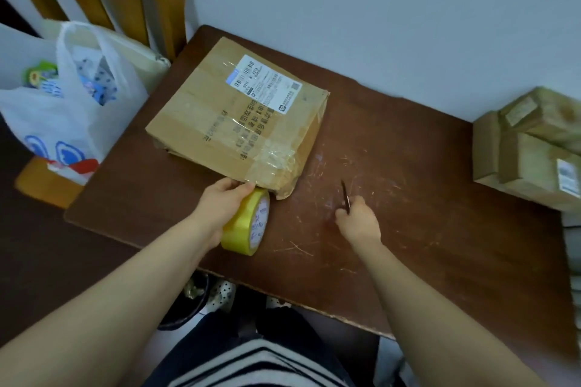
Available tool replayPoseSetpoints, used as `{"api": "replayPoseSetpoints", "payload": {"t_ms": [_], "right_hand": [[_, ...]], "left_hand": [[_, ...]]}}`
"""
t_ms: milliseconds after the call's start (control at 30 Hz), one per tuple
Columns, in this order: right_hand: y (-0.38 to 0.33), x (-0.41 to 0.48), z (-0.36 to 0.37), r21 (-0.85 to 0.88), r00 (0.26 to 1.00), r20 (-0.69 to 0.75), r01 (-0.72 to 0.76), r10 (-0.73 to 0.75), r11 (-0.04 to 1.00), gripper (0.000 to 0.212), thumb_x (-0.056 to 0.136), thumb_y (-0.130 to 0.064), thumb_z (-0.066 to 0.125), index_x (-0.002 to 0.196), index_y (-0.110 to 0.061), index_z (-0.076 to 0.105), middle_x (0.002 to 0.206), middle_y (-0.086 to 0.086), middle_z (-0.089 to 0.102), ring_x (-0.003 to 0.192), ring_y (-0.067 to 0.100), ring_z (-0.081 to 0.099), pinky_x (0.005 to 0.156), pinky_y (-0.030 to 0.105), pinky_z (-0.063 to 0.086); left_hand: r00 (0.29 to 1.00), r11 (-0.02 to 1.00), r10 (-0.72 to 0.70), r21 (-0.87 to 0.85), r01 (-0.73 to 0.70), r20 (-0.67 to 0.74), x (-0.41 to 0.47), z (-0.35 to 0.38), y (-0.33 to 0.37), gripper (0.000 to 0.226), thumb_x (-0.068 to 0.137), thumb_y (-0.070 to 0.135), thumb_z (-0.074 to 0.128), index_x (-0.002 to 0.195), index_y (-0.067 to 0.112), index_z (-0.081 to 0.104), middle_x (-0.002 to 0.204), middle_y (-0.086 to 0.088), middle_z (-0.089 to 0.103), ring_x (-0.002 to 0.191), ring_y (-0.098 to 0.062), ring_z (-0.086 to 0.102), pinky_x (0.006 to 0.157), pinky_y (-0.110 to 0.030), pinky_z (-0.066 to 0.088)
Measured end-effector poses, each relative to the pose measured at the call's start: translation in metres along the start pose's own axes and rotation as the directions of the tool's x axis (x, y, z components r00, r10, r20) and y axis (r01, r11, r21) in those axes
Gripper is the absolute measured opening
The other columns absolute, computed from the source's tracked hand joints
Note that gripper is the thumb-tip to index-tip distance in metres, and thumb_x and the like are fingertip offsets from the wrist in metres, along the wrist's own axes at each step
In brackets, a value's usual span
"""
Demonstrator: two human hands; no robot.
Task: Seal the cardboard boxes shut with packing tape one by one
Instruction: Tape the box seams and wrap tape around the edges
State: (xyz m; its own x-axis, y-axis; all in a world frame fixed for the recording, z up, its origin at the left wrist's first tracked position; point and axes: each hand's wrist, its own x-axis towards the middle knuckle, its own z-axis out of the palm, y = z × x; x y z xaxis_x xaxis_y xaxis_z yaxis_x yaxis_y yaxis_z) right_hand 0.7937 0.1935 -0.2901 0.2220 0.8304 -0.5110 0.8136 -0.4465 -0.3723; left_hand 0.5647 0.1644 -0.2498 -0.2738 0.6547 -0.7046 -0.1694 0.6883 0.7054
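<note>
The box (239, 113) looks nearly sealed — left hand (220, 206) grips the tape (248, 228), right hand (358, 223) holds a cutter (345, 196) — boxes (528, 148) by the table's (424, 245) right edge wait.

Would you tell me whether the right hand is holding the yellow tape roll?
No, the left hand grips the tape roll at the near edge of the cardboard box, while the right hand holds a thin dark tool.
</note>
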Motion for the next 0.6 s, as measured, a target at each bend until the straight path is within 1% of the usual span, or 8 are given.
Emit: {"api": "replayPoseSetpoints", "payload": {"t_ms": [67, 167, 200, 267, 333, 400, 533, 600], "right_hand": [[-0.018, -0.005, -0.009, 0.233, 0.998, -0.055, 0.008, 0.005, 0.973, 0.027, 0.095, -0.018, 0.042, 0.12, -0.015, 0.051, 0.096, 0.002, 0.068, 0.086, 0.027, 0.064, 0.078, 0.04, 0.052], [-0.066, -0.017, -0.018, 0.275, 0.93, -0.214, 0.35, -0.298, 0.896, 0.019, 0.093, -0.03, 0.054, 0.11, -0.024, 0.059, 0.087, -0.01, 0.061, 0.081, 0.016, 0.059, 0.072, 0.036, 0.048], [-0.082, -0.02, -0.019, 0.246, 0.889, -0.194, 0.453, -0.414, 0.857, 0.023, 0.089, -0.034, 0.061, 0.11, -0.025, 0.062, 0.094, -0.012, 0.062, 0.088, 0.013, 0.059, 0.074, 0.034, 0.046], [-0.106, -0.018, -0.016, 0.084, 0.824, -0.03, 0.567, -0.566, 0.82, 0.041, 0.088, -0.042, 0.063, 0.126, -0.025, 0.06, 0.134, -0.008, 0.055, 0.119, 0.012, 0.052, 0.092, 0.034, 0.043], [-0.117, -0.012, -0.011, -0.121, 0.802, 0.143, 0.596, -0.58, 0.794, 0.047, 0.094, -0.047, 0.052, 0.137, -0.028, 0.051, 0.156, -0.008, 0.028, 0.135, 0.016, 0.039, 0.104, 0.038, 0.038], [-0.118, -0.008, -0.006, -0.253, 0.817, 0.206, 0.576, -0.538, 0.778, 0.051, 0.097, -0.05, 0.043, 0.144, -0.03, 0.041, 0.159, -0.014, 0.015, 0.137, 0.015, 0.035, 0.106, 0.039, 0.036], [-0.12, -0.007, 0.002, -0.361, 0.84, 0.183, 0.541, -0.511, 0.759, 0.05, 0.098, -0.05, 0.041, 0.145, -0.032, 0.037, 0.159, -0.017, 0.012, 0.134, 0.015, 0.039, 0.095, 0.037, 0.044], [-0.125, -0.008, 0.0, -0.368, 0.845, 0.177, 0.532, -0.504, 0.763, 0.049, 0.098, -0.049, 0.044, 0.143, -0.031, 0.041, 0.158, -0.017, 0.015, 0.132, 0.017, 0.042, 0.093, 0.038, 0.045]], "left_hand": [[1.0, 1.0, -0.007, 0.003, 0.006, 0.025, 0.002, -0.001, 0.005, 0.005, 0.086, 0.021, 0.069, 0.09, 0.019, 0.067, 0.1, -0.008, 0.07, 0.097, -0.028, 0.066, 0.092, -0.044, 0.053], [0.997, 1.0, -0.03, -0.003, 0.03, 0.073, 0.003, -0.004, 0.008, 0.011, 0.084, 0.015, 0.067, 0.096, 0.016, 0.067, 0.102, -0.012, 0.069, 0.096, -0.03, 0.066, 0.092, -0.046, 0.053], [0.996, 0.999, -0.032, -0.006, 0.033, 0.088, 0.004, -0.005, 0.008, 0.013, 0.084, 0.014, 0.066, 0.098, 0.015, 0.066, 0.103, -0.013, 0.069, 0.096, -0.03, 0.066, 0.092, -0.046, 0.053], [0.994, 1.0, -0.023, -0.019, 0.025, 0.106, 0.005, -0.005, 0.007, 0.011, 0.086, 0.012, 0.066, 0.097, 0.014, 0.066, 0.102, -0.011, 0.069, 0.093, -0.027, 0.067, 0.09, -0.043, 0.053], [0.994, 1.0, -0.005, -0.02, 0.008, 0.108, 0.007, -0.006, 0.006, 0.005, 0.087, 0.013, 0.066, 0.092, 0.015, 0.066, 0.099, -0.009, 0.069, 0.086, -0.023, 0.066, 0.086, -0.038, 0.054], [0.995, 1.0, 0.002, 0.026, -0.005, 0.103, 0.007, -0.009, 0.003, 0.006, 0.086, 0.014, 0.066, 0.092, 0.015, 0.068, 0.096, -0.008, 0.07, 0.083, -0.022, 0.066, 0.082, -0.035, 0.054], [0.991, 0.995, -0.049, 0.089, 0.038, 0.123, 0.001, -0.018, -0.013, 0.024, 0.087, 0.015, 0.064, 0.109, 0.025, 0.065, 0.098, -0.004, 0.07, 0.088, -0.022, 0.067, 0.08, -0.032, 0.055], [0.987, 0.995, -0.087, 0.067, 0.078, 0.136, -0.003, -0.019, -0.016, 0.026, 0.089, 0.015, 0.063, 0.113, 0.025, 0.061, 0.098, -0.006, 0.068, 0.083, -0.021, 0.066, 0.074, -0.03, 0.054]]}}
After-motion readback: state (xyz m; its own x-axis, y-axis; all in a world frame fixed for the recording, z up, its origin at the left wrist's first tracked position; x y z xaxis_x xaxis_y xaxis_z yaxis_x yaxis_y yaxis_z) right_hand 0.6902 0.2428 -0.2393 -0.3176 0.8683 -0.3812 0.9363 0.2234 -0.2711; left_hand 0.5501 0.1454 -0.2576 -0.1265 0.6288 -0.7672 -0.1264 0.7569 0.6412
